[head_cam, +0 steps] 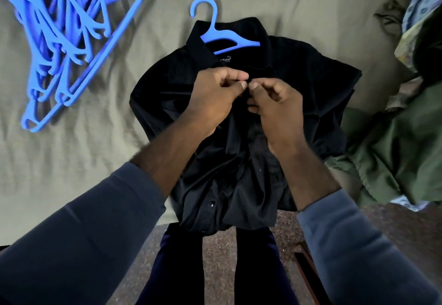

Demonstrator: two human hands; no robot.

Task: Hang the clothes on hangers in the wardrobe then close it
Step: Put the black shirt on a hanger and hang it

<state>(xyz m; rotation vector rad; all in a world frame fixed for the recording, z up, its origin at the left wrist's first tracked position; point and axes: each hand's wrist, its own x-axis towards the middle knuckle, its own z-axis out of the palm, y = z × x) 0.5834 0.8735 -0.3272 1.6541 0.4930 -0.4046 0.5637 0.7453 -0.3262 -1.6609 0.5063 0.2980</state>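
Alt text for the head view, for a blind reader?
Left hand and right hand pinch the button placket of a black shirt lying on an olive bedsheet, a blue hanger inside its collar. Spare blue hangers lie far left.

Neck label [224,59] inside black shirt [167,89] collar: white "FUSS" legible, preceding letters hidden.

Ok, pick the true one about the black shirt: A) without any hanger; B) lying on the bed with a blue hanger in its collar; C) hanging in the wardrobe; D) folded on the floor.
B: the black shirt lies on the bedsheet, with the hook of the blue hanger poking out past its collar.
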